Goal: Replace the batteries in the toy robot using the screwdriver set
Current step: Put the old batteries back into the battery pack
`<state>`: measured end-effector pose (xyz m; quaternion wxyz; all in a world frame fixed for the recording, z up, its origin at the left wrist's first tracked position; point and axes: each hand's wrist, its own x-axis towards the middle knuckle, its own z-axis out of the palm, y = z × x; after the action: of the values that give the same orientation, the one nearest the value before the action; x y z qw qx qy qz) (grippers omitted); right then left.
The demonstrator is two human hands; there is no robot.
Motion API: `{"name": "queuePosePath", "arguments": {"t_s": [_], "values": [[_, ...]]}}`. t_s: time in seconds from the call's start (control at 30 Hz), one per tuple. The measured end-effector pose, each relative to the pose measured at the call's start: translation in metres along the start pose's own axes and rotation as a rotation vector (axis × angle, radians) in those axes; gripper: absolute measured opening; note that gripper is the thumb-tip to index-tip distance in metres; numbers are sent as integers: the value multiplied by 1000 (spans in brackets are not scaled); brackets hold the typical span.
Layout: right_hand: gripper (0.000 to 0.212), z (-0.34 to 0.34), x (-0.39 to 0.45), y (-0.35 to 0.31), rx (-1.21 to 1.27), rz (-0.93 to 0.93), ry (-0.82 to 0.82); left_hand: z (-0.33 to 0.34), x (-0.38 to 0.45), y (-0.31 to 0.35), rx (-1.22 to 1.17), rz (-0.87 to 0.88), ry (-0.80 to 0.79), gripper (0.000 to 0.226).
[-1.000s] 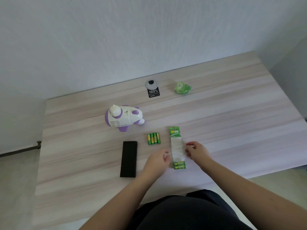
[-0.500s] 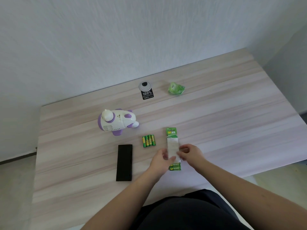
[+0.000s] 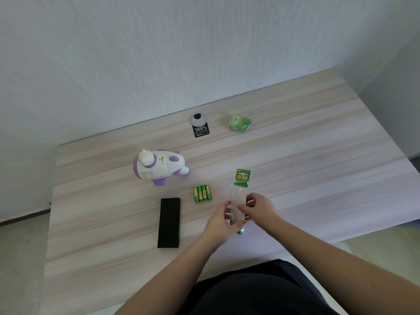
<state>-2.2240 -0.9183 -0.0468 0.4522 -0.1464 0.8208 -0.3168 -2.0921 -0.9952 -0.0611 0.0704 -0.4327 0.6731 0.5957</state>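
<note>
A white and purple toy robot (image 3: 159,168) lies on its side on the wooden table (image 3: 306,160). Several green and yellow batteries (image 3: 201,193) lie side by side just right of it. A flat black case (image 3: 169,222) rests nearer me, to the left. A long clear battery pack with green card ends (image 3: 239,196) lies right of the batteries. My left hand (image 3: 221,221) and my right hand (image 3: 256,206) both pinch the pack's near half, lifting that end. Whatever the clear pack holds cannot be made out.
A round grey grommet with a black "100%" label (image 3: 200,126) sits near the wall. A crumpled green wrapper (image 3: 239,122) lies to its right. The table's near edge runs just behind my forearms, and its right edge drops to the floor.
Both hands closed in from either side of the pack and now pinch it. The pack's near end has crumpled and risen off the table.
</note>
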Motion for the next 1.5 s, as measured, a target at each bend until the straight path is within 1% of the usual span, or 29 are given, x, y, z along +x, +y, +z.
{"name": "queuePosePath", "arguments": {"t_s": [0.1, 0.23, 0.3, 0.43, 0.53, 0.73, 0.83, 0.9, 0.93, 1.0, 1.07, 1.33, 1.4, 1.5], "values": [[19, -2, -4, -8, 59, -46, 1, -6, -4, 7, -26, 50, 16, 68], [24, -4, -9, -19, 252, -89, -71, -17, -11, 21, -159, 68, 46, 42], [25, -6, -11, -25, 310, -115, -96, -24, -12, 25, -188, 78, 45, 41], [21, -7, -14, -35, 381, -141, -128, -35, -11, 27, -324, 22, 75, 26], [19, -6, -16, -41, 413, -140, -131, -44, -13, 32, -347, -8, 109, 25], [17, -5, -21, -51, 440, -166, -151, -54, -21, 43, -372, -32, 125, 26], [18, -6, -24, -54, 447, -179, -172, -57, -25, 45, -351, -16, 128, 24], [18, -5, -25, -55, 463, -179, -179, -57, -26, 46, -321, 26, 144, 21], [19, -5, -25, -55, 471, -179, -177, -57, -26, 47, -289, 54, 149, 25], [19, -3, -26, -57, 482, -180, -171, -57, -29, 50, -210, 99, 138, 41], [18, -2, -28, -59, 478, -182, -168, -56, -33, 55, -157, 121, 131, 46], [18, -5, -31, -59, 490, -168, -205, -60, -35, 56, -86, 121, 148, 45], [20, -4, -32, -58, 490, -155, -186, -59, -32, 52, -111, 100, 147, 42], [22, -3, -32, -58, 483, -145, -149, -59, -32, 48, -206, 15, 157, 37]]}}
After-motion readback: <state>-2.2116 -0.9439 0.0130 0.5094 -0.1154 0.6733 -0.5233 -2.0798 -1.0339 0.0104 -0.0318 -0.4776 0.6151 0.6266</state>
